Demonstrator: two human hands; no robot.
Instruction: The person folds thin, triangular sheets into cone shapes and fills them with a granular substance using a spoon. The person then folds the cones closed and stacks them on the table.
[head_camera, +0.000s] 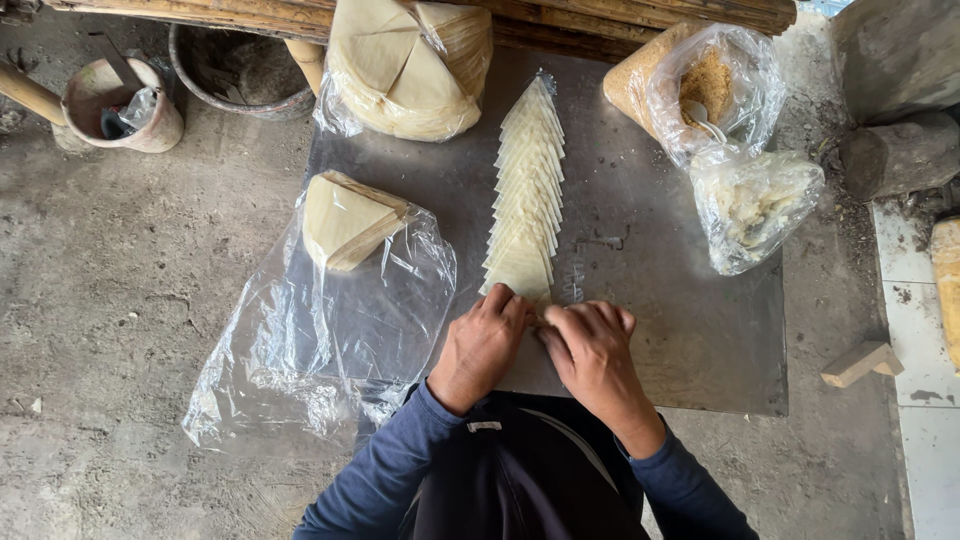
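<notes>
A long row of overlapping pale triangular wrapper sheets (527, 190) runs down the middle of a grey metal board (690, 330). My left hand (483, 345) and my right hand (593, 355) rest side by side at the near end of the row, fingers curled over the nearest sheet and pressing on it. A small stack of triangular sheets (345, 222) lies to the left on a clear plastic bag (320, 340). What is under my fingers is hidden.
A large bagged stack of sheets (410, 65) sits at the back. At the right are a bag of brown crumbs with a spoon (705, 85) and a bag of pale filling (752, 205). A pot (120, 105) and a basin (240, 70) stand on the concrete floor at left.
</notes>
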